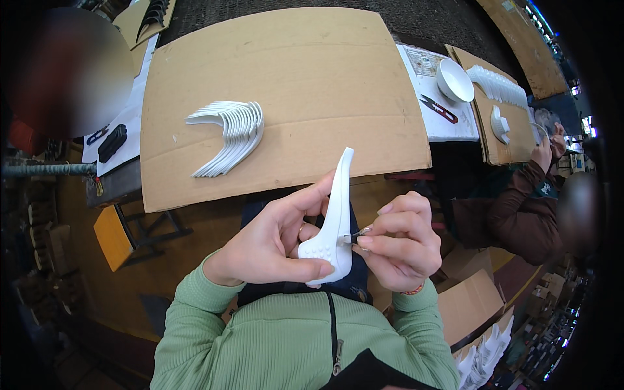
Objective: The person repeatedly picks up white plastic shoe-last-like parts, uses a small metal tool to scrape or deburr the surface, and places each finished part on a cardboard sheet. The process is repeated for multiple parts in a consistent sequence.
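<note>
Green jacket (273, 338) is sitting nearest. Curved white part (339, 211) is resting in left hand (270, 244), before the chest; right hand (406, 244) is pinching small tool (353, 239) at its side, risking scratches if slipping. White stack (242, 133) is lying beyond on cardboard (325, 84).

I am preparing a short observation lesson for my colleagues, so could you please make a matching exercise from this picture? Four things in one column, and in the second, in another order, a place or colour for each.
Things
1. White bowl
2. Red-handled snips
3. White piece with small bumps
4. Fanned curved white pieces

Places and colours
A. Gripped in the person's left hand
B. Lying on the large central cardboard
C. All white, right of that cardboard
D. Red with dark blades

Right pairs: 1-C, 2-D, 3-A, 4-B
</note>
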A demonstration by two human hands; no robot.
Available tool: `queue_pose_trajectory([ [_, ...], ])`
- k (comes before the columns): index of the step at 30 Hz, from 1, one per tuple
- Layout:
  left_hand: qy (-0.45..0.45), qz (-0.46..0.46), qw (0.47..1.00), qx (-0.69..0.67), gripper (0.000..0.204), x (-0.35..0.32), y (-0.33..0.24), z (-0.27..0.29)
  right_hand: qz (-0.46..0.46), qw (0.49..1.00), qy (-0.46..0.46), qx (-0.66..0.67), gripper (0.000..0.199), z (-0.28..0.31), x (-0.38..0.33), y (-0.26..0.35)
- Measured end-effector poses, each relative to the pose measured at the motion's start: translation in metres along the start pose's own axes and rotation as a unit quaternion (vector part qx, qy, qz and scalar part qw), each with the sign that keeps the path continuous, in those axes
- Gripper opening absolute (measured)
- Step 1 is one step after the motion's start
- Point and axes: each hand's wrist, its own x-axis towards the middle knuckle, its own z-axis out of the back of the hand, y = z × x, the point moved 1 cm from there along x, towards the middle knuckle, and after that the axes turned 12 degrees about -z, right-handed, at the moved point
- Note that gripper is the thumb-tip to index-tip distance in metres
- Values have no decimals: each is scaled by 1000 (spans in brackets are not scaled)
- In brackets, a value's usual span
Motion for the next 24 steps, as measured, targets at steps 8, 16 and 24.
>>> queue_pose_trajectory([
  [8,10,2,1000,1,95,0,2,0,2,1000,-21,-8,29,-1,2,-3],
  [16,25,12,999,-15,99,-1,3,0,-9,999,-44,-9,29,-3,2,-5],
  [24,51,40,997,-48,101,-2,3,-2,3,997,-79,-20,30,-4,3,-9],
])
